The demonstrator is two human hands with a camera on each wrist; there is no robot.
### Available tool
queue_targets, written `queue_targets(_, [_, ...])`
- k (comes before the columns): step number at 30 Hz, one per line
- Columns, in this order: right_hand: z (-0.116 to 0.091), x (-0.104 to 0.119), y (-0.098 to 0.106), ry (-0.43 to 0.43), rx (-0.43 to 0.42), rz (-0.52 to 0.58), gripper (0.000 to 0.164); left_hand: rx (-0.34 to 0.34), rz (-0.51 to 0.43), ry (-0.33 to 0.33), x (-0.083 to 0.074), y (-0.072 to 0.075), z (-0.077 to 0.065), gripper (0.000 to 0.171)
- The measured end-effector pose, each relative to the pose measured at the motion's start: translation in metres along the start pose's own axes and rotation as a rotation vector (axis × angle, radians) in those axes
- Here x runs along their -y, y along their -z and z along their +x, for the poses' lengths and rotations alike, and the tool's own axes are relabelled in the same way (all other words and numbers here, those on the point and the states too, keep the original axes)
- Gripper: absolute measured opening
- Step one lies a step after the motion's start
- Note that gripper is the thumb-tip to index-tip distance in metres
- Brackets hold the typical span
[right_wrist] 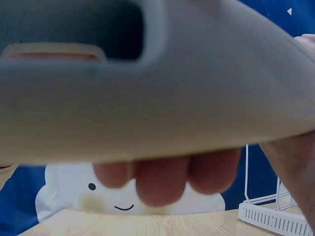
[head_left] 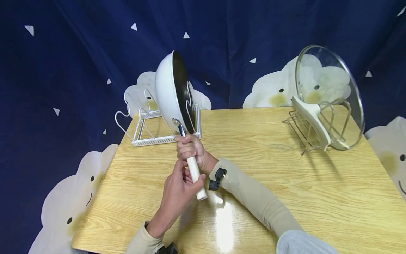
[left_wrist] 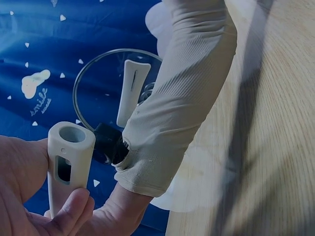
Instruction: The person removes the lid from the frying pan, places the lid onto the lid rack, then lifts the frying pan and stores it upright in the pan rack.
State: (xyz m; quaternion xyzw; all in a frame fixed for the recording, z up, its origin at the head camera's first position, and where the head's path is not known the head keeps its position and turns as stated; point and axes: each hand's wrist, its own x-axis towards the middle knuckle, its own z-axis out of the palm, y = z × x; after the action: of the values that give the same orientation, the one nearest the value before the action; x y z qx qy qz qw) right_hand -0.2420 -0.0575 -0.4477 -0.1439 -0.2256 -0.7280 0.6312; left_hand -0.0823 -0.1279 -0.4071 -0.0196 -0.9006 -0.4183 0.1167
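A wok (head_left: 166, 91), white outside and dark inside, stands on its side at the white wire rack (head_left: 155, 141), its open face turned right. Its white handle (head_left: 194, 170) slants down toward me. My right hand (head_left: 194, 150) grips the handle close to the metal joint. Lower down, my left hand (head_left: 177, 187) holds the handle near its end, thumb on one side and fingers behind. The hollow handle end (left_wrist: 71, 133) with its slot shows in the left wrist view. In the right wrist view the handle (right_wrist: 197, 98) fills the upper part, with fingertips (right_wrist: 160, 182) beneath it.
On the right, a glass lid (head_left: 312, 114) with a long white grip leans upright in a metal wire rack (head_left: 305, 141). Both racks stand on the wooden table (head_left: 247, 141) near its back edge. Behind hangs a dark blue curtain (head_left: 219, 28) with cloud prints.
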Motion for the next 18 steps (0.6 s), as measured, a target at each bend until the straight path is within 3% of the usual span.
queue_targets(9, [-0.0024, 0.001, 0.0014, -0.004, -0.007, 0.006, 0.043, -0.002, -0.003, 0.001, 0.0013, -0.0017, 0.0, 0.041])
queue_targets(18, [-0.005, -0.0001, 0.0024, -0.007, -0.016, 0.009, 0.043, -0.024, 0.009, -0.045, 0.0034, -0.0045, -0.0014, 0.043])
